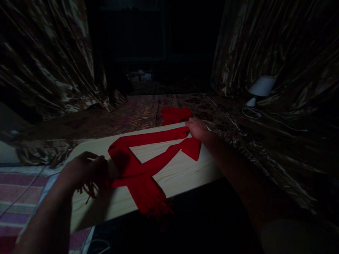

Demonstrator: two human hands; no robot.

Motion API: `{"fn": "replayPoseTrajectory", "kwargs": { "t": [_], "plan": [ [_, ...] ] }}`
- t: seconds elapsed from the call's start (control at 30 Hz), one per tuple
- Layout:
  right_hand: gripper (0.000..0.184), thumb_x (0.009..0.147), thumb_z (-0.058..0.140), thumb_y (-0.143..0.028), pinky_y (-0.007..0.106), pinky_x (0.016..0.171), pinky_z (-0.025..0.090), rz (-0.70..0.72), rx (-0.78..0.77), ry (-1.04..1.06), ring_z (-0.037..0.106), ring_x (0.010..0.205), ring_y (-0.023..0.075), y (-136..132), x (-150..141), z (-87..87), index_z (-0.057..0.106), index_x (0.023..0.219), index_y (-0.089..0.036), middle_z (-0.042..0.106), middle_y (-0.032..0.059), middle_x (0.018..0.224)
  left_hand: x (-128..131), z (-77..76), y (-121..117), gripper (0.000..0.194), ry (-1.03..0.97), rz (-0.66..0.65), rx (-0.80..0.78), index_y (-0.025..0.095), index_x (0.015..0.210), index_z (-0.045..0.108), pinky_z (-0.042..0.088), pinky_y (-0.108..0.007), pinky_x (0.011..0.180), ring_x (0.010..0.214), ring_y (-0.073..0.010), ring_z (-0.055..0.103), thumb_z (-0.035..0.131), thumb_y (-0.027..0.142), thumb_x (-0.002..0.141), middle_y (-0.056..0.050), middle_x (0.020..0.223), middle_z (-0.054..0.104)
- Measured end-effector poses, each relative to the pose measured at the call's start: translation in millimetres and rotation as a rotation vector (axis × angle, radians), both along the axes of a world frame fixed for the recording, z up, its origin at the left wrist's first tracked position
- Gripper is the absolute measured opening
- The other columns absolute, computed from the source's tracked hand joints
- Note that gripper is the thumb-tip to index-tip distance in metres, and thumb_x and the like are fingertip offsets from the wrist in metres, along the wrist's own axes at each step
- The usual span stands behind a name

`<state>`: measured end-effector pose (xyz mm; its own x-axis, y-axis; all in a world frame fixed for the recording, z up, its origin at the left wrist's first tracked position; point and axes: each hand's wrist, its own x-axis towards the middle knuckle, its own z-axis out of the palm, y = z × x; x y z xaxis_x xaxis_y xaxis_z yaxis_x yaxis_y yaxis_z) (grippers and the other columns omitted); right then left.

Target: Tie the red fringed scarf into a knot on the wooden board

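Note:
A long red scarf [162,159] lies in crossing folds over a pale wooden board [111,207]. One fringed end hangs over the board's near edge. My left hand [89,168] is at the left, its fingers closed round the other fringed end, with tassels dangling below. At the board's far right edge, my right hand [196,127] pinches the scarf where two strands come together. Part of the red fabric lies beyond that hand, past the far edge. The room is dim, and the fingertips of my left hand are in shadow.
A white lamp [261,86] with a cord stands at the right on patterned cloth [141,114]. Patterned curtains [43,40] hang on both sides of a dark window [131,34]. Striped bedding [9,198] with a thin cable is at the lower left.

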<state>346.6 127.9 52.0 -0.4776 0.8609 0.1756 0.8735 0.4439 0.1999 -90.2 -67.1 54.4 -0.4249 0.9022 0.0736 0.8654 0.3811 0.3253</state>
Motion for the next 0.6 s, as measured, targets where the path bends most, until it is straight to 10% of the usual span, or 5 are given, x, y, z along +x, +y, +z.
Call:
{"fn": "replayPoseTrajectory", "kwargs": {
  "t": [0.27, 0.4, 0.6],
  "plan": [
    [0.029, 0.096, 0.047, -0.017, 0.039, 0.096, 0.039, 0.207, -0.050, -0.170, 0.053, 0.115, 0.0284, -4, -3, -6.7, 0.070, 0.114, -0.017, 0.066, 0.0137, 0.115, 66, -26.4, 90, 0.060, 0.208, -0.483, -0.032, 0.014, 0.146, 0.049, 0.036, -0.039, 0.114, 0.143, -0.0282, 0.040, 0.035, 0.046, 0.097, -0.014, 0.153, 0.047],
    [0.028, 0.093, 0.048, -0.012, 0.038, 0.093, 0.041, 0.189, -0.079, -0.233, 0.056, 0.114, 0.0289, 4, 6, -9.9, 0.070, 0.110, -0.014, 0.068, 0.0151, 0.114, 68, -57.7, 117, 0.069, 0.249, -0.381, -0.177, 0.024, 0.159, 0.027, 0.021, -0.063, 0.116, 0.152, -0.0386, 0.014, 0.021, 0.056, 0.099, -0.012, 0.165, 0.024],
    [0.032, 0.097, 0.042, -0.014, 0.037, 0.093, 0.042, 0.025, -0.011, -0.112, 0.060, 0.111, 0.0276, 15, 20, -17.9, 0.066, 0.118, -0.014, 0.068, 0.0186, 0.114, 63, -83.6, 118, 0.077, 0.225, -0.302, -0.228, 0.028, 0.161, 0.015, 0.014, -0.064, 0.117, 0.154, -0.0385, 0.003, 0.019, 0.067, 0.095, -0.010, 0.168, 0.009]
  ]
}}
